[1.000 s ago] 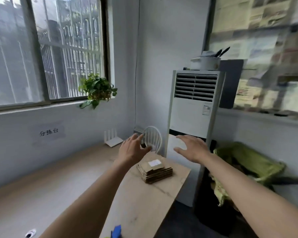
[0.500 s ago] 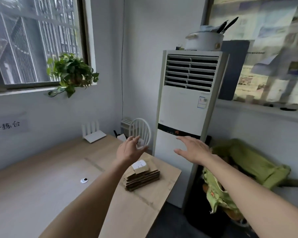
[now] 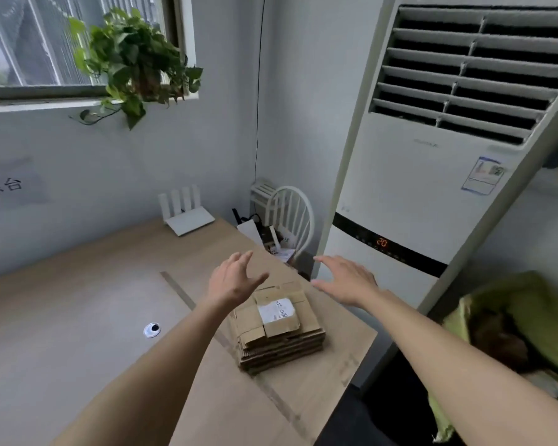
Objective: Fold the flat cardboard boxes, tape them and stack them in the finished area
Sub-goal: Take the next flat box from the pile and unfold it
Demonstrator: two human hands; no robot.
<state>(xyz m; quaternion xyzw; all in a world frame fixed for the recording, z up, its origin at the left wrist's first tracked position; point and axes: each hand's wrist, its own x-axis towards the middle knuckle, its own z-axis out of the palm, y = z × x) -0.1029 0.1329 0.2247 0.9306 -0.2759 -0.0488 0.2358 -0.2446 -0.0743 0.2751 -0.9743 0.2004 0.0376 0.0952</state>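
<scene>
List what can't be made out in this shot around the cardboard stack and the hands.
- Stack of flat boxes, head view: its far left corner is hidden behind the left hand; how many sheets it holds is too fine to count.
- White label on the top sheet: writing too small and blurred.
- Wall sign: cut off by the left edge.
- Right hand: palm faces down, its underside unseen.

A stack of flat cardboard boxes [image 3: 279, 329] lies near the right edge of the tabletop [image 3: 78, 317]. The boxes are brown and unfolded. The top one carries a white label [image 3: 276, 310].
</scene>
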